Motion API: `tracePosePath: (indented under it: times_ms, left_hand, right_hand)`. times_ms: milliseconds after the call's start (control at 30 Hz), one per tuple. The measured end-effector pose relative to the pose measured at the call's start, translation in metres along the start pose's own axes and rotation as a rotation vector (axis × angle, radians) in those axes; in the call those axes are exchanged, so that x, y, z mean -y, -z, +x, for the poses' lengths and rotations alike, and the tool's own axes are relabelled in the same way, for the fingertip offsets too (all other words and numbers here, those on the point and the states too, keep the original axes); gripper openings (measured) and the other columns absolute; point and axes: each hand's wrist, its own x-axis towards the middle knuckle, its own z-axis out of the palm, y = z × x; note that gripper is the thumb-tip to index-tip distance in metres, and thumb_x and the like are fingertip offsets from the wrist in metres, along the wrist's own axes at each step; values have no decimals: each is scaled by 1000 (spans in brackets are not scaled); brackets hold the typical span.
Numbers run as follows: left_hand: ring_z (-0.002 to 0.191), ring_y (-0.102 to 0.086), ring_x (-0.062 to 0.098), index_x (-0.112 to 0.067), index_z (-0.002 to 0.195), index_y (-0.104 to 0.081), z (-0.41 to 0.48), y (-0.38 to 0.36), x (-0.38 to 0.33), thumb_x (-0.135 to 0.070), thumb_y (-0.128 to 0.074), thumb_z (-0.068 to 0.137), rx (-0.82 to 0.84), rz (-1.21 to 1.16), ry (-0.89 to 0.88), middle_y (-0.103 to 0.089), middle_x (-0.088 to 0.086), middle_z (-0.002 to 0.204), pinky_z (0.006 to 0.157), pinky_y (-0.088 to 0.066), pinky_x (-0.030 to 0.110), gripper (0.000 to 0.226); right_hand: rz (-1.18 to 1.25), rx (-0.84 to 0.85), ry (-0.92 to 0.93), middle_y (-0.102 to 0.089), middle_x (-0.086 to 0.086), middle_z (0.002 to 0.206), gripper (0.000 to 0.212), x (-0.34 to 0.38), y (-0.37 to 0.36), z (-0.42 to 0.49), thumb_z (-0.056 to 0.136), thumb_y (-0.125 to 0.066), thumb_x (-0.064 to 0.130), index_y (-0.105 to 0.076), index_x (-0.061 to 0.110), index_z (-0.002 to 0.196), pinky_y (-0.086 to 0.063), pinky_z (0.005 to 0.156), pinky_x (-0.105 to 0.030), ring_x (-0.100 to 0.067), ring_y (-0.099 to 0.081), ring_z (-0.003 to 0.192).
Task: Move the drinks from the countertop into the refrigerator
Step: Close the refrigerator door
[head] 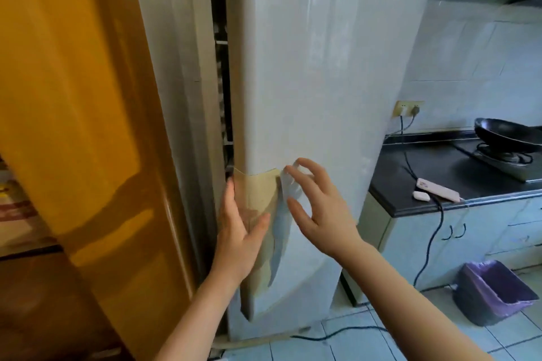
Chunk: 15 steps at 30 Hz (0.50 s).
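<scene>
The tall white refrigerator (316,73) fills the middle of the view, and its door (293,243) stands ajar by a narrow dark gap on the left side. My left hand (239,231) holds the door's left edge low down, thumb on the front and fingers reaching into the gap. Just in front of the door face, my right hand (318,208) hovers with fingers spread and nothing in it. No drink is in view. Only a thin strip of shelves shows through the gap.
A yellow wooden door (73,126) stands close on the left. To the right runs a dark countertop (440,167) with a pink phone (438,189), a cable and a black wok (507,133) on the stove. A purple-lined bin (492,293) sits on the tiled floor.
</scene>
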Motion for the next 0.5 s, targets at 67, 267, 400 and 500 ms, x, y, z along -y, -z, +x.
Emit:
tracePosePath:
  times_ms: [67, 267, 400, 500]
  left_hand:
    - [139, -20, 8, -49, 141, 7, 19, -3, 6, -53, -59, 76, -79, 36, 38, -9, -20, 154, 111, -31, 34, 93]
    - [145, -11, 24, -31, 150, 7, 91, 2, 33, -44, -73, 77, -321, 196, 132, -5, -6, 158, 115, -24, 49, 110]
    - [143, -12, 26, -27, 150, 3, 135, -2, 46, -44, -85, 61, -430, 201, 174, -9, -2, 156, 114, -23, 53, 126]
    - [141, -15, 29, -28, 149, 2, 165, -8, 54, -46, -87, 55, -527, 222, 181, -10, 3, 155, 113, -25, 52, 132]
  right_hand:
    - [-47, 25, 36, -30, 6, 147, 48, -6, -12, 20, 90, -54, 28, -45, 23, 137, -53, 72, -31, -10, -46, 118]
    - [-233, -33, -248, -10, -12, 157, 68, -58, -25, 75, 87, -57, 31, -26, 22, 147, -33, 105, -40, -30, -27, 138]
    - [-388, 31, -309, 2, -14, 157, 74, -102, -29, 100, 88, -53, 31, -13, 25, 150, -19, 114, -44, -31, -6, 145]
    - [-451, 89, -261, 5, -14, 157, 79, -124, -37, 111, 88, -54, 29, -6, 27, 151, -21, 111, -46, -31, -6, 144]
